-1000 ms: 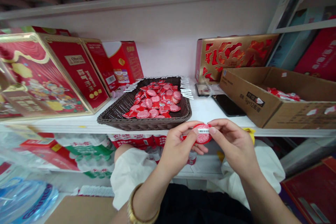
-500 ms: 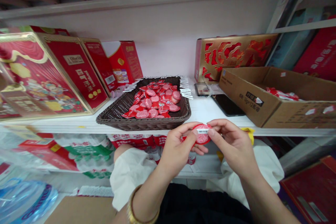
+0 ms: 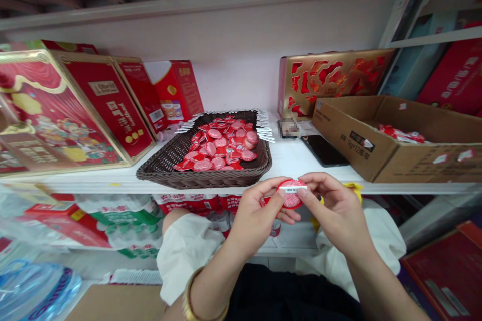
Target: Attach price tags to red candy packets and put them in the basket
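Note:
A round red-and-pink packet is pinched between my two hands in front of the shelf edge. A white barcode sticker lies across its upper part. My left hand grips the packet's left side between thumb and fingers. At its right, my right hand is closed with the thumb on the sticker's end. Behind them a dark brown woven basket holds a heap of similar red packets. Narrow white strips stick out along the basket's rim.
On the white shelf, a black phone lies beside a cardboard box with red packets inside. Red and gold gift boxes stand at the left, and a gold box behind. Wrapped bottles sit below.
Both hands stay on the packet in nearly the same place. The white sticker now reaches further across it to the right thumb. The view has shifted slightly.

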The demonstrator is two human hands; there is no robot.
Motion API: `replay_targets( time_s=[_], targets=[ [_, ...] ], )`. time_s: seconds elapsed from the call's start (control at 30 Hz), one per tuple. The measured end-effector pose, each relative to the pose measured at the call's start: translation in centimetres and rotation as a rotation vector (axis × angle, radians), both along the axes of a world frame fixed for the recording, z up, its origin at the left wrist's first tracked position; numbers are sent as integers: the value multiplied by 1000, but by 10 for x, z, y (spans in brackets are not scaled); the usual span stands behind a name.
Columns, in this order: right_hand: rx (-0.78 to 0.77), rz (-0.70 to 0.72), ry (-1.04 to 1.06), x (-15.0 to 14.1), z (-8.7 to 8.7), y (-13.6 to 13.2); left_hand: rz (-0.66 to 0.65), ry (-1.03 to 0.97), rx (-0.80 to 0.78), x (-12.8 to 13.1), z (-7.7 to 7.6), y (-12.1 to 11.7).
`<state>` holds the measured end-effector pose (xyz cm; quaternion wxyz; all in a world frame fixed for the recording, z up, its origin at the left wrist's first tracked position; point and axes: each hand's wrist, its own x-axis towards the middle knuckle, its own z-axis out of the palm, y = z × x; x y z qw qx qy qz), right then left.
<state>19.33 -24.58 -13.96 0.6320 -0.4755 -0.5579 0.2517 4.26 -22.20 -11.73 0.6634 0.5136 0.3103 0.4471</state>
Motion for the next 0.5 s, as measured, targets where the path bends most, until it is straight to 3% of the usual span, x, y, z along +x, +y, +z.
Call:
replay_targets(
  time_s=[0.17,0.27,0.37,0.43,0.5],
  targets=[
    [31,-85,19,14,-1,-7,-7,54,2,7,5,-1],
    [87,-185,53,32,7,-13,-42,158,40,17,15,-1],
    [215,-350,44,58,32,-11,-117,181,150,48,40,7],
    [359,-515,32,85,56,0,-159,137,267,83,63,18],
    [393,-680,14,118,79,15,-189,99,379,121,84,33]
  ],
)
